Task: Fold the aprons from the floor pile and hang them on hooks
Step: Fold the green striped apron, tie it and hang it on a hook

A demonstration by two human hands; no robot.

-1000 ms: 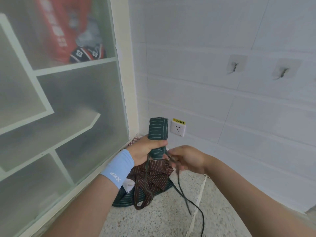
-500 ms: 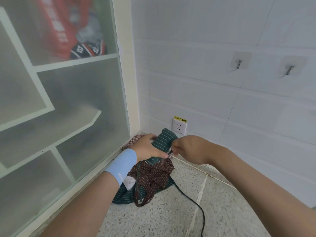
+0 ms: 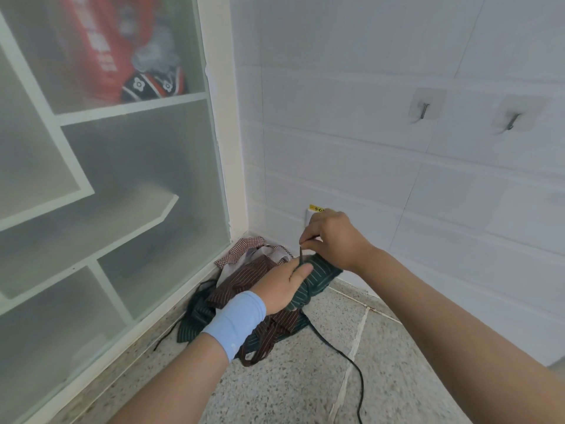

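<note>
The folded green striped apron [image 3: 318, 278] is gripped by the left hand [image 3: 282, 284] just above the floor pile [image 3: 244, 280] in the corner, probably so that the bundle is kept tight while its dark strap [image 3: 300, 254] is pinched and drawn upward by the right hand [image 3: 333, 237] (both wall hooks [image 3: 424, 111] are bare). The yellow label [image 3: 316, 208] behind that hand cannot be read.

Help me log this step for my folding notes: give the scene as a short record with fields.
left hand: the left hand grips the rolled green striped apron
right hand: the right hand pinches the dark strap just above the roll
strap tail: trails from the roll onto the floor
floor pile: the floor pile has brown striped and checked aprons, below the hands
hooks: two wall hooks, both bare
</note>
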